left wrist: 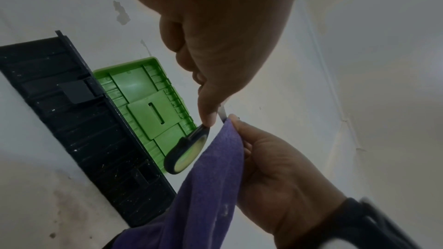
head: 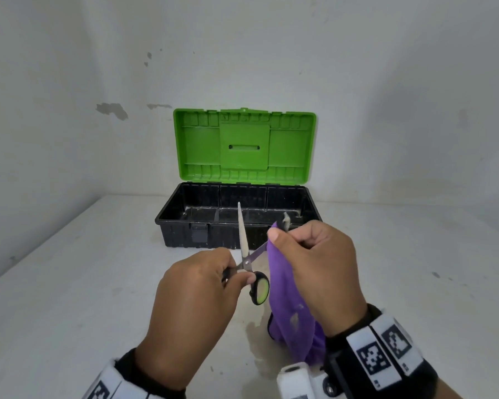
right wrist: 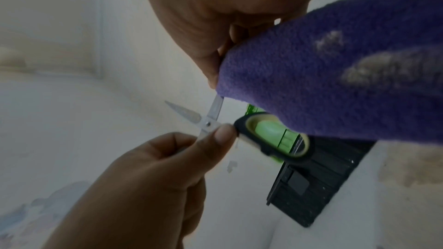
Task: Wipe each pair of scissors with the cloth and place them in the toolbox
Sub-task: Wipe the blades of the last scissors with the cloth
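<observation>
White desk (head: pixel 69 283), matte w/ faint stains and scuffs, runs back to a pale wall (head: pixel 69 82) w/ chipped paint patches. Left hand (head: pixel 190 306) is held over the desk's near-centre, its grip narrow: thumb and fingers pinch the scissors (head: pixel 247 254) just below the pivot, around the black handle. Scissors are spread open, one bare steel blade pointing up and away, the other angled right into the cloth; one oval handle loop, black w/ yellow-green lining, hangs free below the thumb. Behind, at desk's back by the wall, sits the toolbox (head: pixel 185 226): black ribbed plastic base, rectangular, speckled w/ dust; can't tell if anything lies inside. Its green lid (head: pixel 244 145) stands upright, moulded w/ ribs and a centre slot. Right of the scissors, purple cloth (head: pixel 288 306), fleecy w/ pale grubby marks, drapes down toward the desk. Right hand (head: pixel 320 269) grips the cloth's top, pinched round the second blade.
</observation>
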`<act>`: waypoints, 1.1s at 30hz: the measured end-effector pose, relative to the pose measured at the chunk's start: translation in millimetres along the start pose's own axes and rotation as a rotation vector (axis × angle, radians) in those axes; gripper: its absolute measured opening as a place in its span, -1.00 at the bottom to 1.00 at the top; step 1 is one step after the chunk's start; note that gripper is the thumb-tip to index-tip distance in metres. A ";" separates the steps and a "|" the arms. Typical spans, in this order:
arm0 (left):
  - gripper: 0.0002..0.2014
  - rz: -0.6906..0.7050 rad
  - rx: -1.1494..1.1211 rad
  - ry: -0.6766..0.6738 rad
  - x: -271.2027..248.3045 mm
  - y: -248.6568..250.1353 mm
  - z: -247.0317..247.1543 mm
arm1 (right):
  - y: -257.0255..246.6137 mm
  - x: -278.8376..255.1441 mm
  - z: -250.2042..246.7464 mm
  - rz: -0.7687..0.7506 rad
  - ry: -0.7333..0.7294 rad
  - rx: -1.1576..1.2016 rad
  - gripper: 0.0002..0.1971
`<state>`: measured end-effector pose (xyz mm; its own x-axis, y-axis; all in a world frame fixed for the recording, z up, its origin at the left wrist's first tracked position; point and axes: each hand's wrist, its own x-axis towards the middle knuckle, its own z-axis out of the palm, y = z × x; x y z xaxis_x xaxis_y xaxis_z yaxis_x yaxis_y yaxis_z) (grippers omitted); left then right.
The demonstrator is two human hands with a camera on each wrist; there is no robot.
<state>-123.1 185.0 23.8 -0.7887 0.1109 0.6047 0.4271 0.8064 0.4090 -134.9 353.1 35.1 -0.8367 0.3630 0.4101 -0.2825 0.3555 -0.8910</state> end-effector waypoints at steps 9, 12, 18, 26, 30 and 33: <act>-0.61 0.012 0.014 -0.007 0.7 1.4 -1.8 | -1.5 1.9 -3.8 -0.005 0.028 0.021 -0.74; -0.59 0.020 0.000 -0.011 -1.9 1.5 -4.1 | -1.5 1.3 -3.2 0.014 0.018 0.031 -0.74; -0.62 0.020 0.008 0.006 -1.8 1.8 -4.5 | -5.8 1.4 -6.1 0.011 -0.003 0.033 -0.74; -0.59 0.018 -0.006 -0.040 -1.9 6.9 -11.5 | -6.0 3.0 -6.4 0.003 0.004 0.018 -0.74; -0.63 0.024 -0.007 -0.074 -1.7 9.1 -13.9 | -3.5 7.5 -8.1 0.021 0.039 0.015 -0.73; -0.68 0.006 -0.016 -0.079 -1.8 9.5 -15.6 | -4.4 3.7 -6.4 0.000 0.019 0.028 -0.74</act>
<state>-110.7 183.3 37.3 -0.8183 0.1621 0.5515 0.4386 0.7963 0.4166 -133.7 358.4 41.8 -0.8276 0.3798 0.4134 -0.2956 0.3312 -0.8961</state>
